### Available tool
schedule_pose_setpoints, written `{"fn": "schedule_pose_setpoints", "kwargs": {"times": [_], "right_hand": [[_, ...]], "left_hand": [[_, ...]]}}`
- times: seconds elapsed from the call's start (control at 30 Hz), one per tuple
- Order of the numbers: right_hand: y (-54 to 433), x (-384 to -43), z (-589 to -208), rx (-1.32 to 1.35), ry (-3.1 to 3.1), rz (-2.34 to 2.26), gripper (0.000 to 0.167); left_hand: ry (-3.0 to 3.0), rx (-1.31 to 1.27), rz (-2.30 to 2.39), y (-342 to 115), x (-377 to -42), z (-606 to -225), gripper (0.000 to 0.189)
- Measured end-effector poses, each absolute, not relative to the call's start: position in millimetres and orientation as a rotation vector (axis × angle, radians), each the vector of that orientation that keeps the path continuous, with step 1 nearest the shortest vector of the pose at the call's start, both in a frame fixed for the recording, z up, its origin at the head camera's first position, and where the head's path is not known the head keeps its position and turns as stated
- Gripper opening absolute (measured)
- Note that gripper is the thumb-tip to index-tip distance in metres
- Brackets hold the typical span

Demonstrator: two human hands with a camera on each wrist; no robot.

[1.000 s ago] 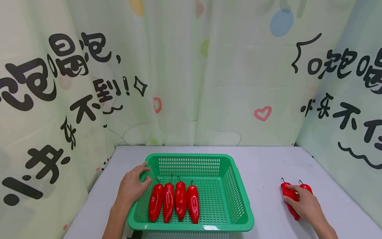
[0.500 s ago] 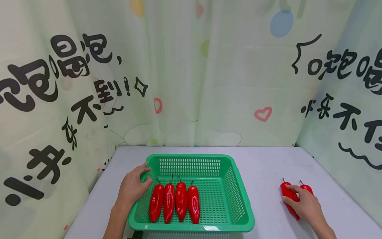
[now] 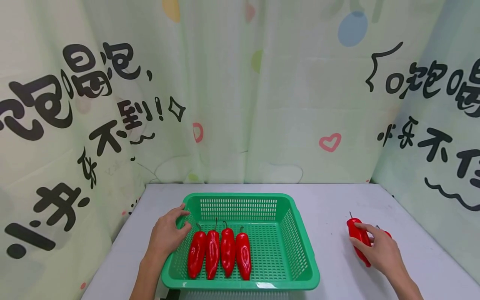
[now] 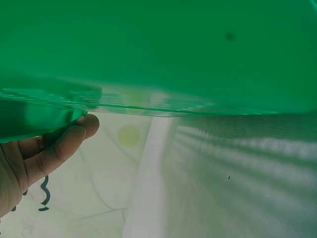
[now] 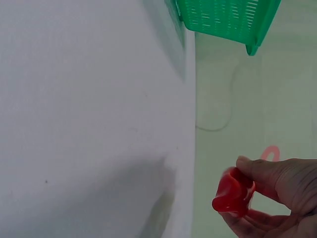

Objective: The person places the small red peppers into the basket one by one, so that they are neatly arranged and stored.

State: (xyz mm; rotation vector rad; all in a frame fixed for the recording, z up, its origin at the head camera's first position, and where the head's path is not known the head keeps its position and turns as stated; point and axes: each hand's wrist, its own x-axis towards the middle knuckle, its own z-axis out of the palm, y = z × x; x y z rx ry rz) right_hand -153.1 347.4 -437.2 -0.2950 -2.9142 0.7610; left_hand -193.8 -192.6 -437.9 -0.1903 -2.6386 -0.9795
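Note:
A green plastic basket (image 3: 240, 285) with slotted walls stands at the table's middle. Several glossy red chili peppers (image 3: 228, 254) lie side by side in its left half, stems pointing away. My left hand (image 3: 166, 233) grips the basket's left rim; the left wrist view shows its fingers (image 4: 67, 146) against the green edge. To the right of the basket, my right hand (image 3: 380, 250) pinches one red chili pepper (image 3: 356, 229) between thumb and fingers, above the table with a shadow below. Another red chili pepper (image 3: 388, 233) is mostly hidden behind that hand.
The white table (image 3: 330, 200) extends between the basket and my right hand. A pale green curtain (image 3: 232, 104) with black lettering hangs behind the table and along both sides. In the right wrist view, the basket's corner (image 5: 223, 20) shows at the top.
My right hand has raised the chili pepper from the table and shifted it slightly left and away, leaving the other one behind. My left hand and the basket stay put.

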Motion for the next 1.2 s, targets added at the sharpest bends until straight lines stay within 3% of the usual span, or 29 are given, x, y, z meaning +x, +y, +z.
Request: {"fn": "schedule_pose_setpoints", "kwargs": {"times": [0.57,1.2], "right_hand": [[316.8,-141.1,-417.3,-0.147,-2.799,0.76,0.065],[282.3,-134.2,-403.7,-0.042,-2.716,0.755,0.073]], "left_hand": [[-2.647,-0.174,-1.008,-192.2,-195.2,-436.8,0.032],[-2.654,-0.169,-1.01,-192.6,-194.1,-436.8,0.034]]}}
